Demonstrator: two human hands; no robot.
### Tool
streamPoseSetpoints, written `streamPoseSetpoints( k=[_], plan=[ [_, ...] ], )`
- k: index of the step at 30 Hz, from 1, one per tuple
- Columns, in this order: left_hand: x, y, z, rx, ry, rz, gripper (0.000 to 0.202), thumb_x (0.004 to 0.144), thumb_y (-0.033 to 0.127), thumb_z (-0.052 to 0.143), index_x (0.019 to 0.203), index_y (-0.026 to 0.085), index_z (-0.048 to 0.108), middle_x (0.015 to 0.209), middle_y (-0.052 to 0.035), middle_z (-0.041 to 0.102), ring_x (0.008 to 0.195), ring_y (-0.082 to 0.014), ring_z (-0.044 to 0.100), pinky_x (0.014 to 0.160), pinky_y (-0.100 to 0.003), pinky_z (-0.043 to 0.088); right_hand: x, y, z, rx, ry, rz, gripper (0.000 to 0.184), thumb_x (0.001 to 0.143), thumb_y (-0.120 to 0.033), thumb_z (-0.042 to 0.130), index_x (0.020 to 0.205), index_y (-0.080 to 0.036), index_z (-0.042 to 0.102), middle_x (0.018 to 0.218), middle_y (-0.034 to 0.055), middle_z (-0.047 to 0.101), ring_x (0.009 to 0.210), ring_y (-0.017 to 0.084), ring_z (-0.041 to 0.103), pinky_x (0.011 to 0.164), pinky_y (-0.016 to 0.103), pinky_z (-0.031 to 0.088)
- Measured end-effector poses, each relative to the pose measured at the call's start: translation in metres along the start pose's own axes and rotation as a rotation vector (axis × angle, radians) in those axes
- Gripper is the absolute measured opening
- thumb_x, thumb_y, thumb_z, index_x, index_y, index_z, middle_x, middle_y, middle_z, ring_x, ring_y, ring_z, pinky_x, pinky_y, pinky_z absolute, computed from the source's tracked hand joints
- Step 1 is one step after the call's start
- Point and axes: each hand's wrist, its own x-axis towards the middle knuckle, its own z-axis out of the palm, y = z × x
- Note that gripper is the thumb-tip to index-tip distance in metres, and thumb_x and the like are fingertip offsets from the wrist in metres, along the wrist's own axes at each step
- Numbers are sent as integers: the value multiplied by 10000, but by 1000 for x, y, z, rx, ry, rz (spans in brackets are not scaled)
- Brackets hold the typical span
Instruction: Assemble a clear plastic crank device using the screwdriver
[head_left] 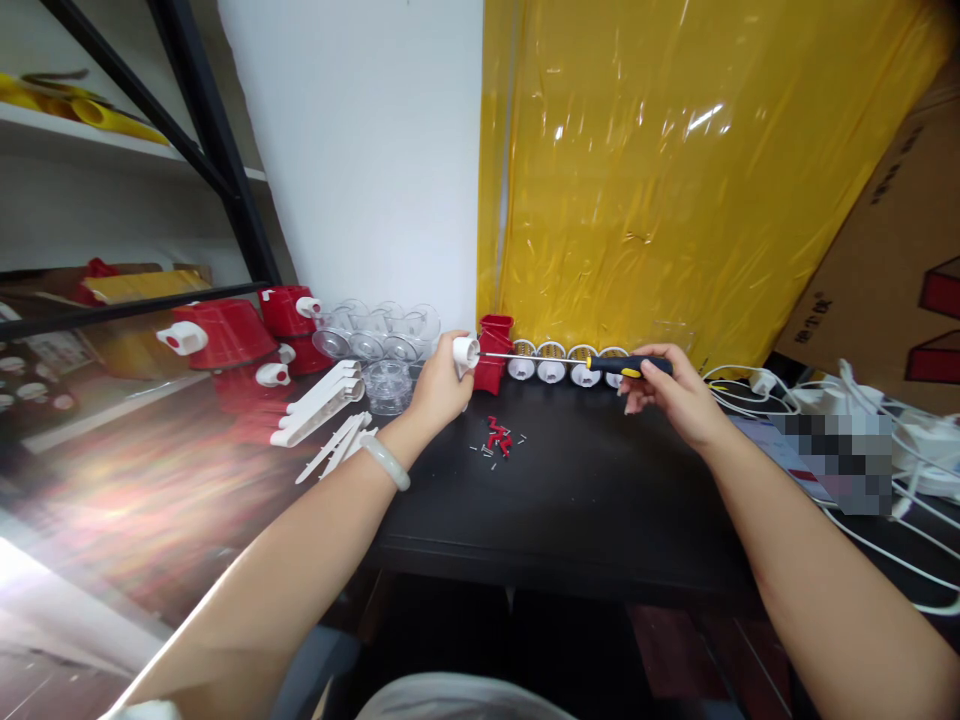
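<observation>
My left hand (444,385) is closed around a white plastic handle (466,352), whose round hollow end faces right. In my right hand (671,390) is a screwdriver (634,366) with a black and yellow grip, held level. Its long thin shaft points left, and the tip meets the opening of the white part; whether it touches a screw inside I cannot tell. Below, on the black table (600,520), lie small red plastic pieces (499,438) with several loose screws (487,453) around them. Just behind the shaft stands a red hopper-like part (493,357).
White-rimmed grater drums (551,362) line the back edge. Clear plastic cups (375,335) and white handles (319,400) sit left, beside red housings (225,335) with white fittings. White cables (847,400) and a partly blurred screen (795,450) lie right. A yellow-wrapped panel (637,180) stands behind.
</observation>
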Motion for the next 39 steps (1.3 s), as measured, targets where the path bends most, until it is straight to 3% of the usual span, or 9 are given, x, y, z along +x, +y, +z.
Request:
streamPoseSetpoints(
  k=[3,9,18,28,31,35,39],
  plan=[
    [0,1,0,-3,-6,-1,518,775,143,574,1275,219,464,1030,-60,654,924,-233,637,829,-366,492,-1,-3,0,68,-22,1,493,758,-484,712,1111,-299,422,792,-11,686,553,181,659,521,317,517],
    [1,0,0,11,-2,-8,513,778,157,575,1276,211,467,1006,-67,657,899,-244,634,811,-375,490,-1,-5,1,66,-35,2,410,768,-467,702,1032,-281,449,710,-35,647,505,164,629,508,312,508],
    [1,0,-1,10,-1,-19,522,770,143,580,1272,226,463,1024,-61,654,916,-233,631,828,-371,487,-1,-5,3,-10,-9,-8,388,795,-566,663,957,-275,466,584,-36,623,449,176,598,462,312,489],
    [1,-1,0,9,-6,-8,521,778,149,577,1279,230,461,1023,-60,658,911,-234,638,817,-371,491,2,5,-4,-169,4,-49,401,860,-625,556,804,-239,464,431,-70,497,363,120,486,427,249,413],
    [1,-2,0,11,0,-4,526,775,148,581,1281,231,464,1034,-59,658,922,-234,638,825,-367,492,1,4,-2,-106,16,-1,399,836,-628,582,876,-244,480,505,-51,562,403,135,540,446,263,448],
    [1,-2,0,14,-2,-6,523,778,149,578,1282,231,465,1034,-60,660,921,-241,639,820,-371,493,0,-1,0,44,-33,22,462,791,-543,669,1100,-281,447,771,-6,682,543,175,657,506,304,516],
    [1,-1,0,15,-10,-8,523,775,148,579,1280,224,463,1035,-63,660,924,-243,639,824,-374,495,-1,-3,-1,62,-48,4,457,772,-490,700,1086,-287,438,820,-12,669,587,173,673,521,304,530]
  ],
)
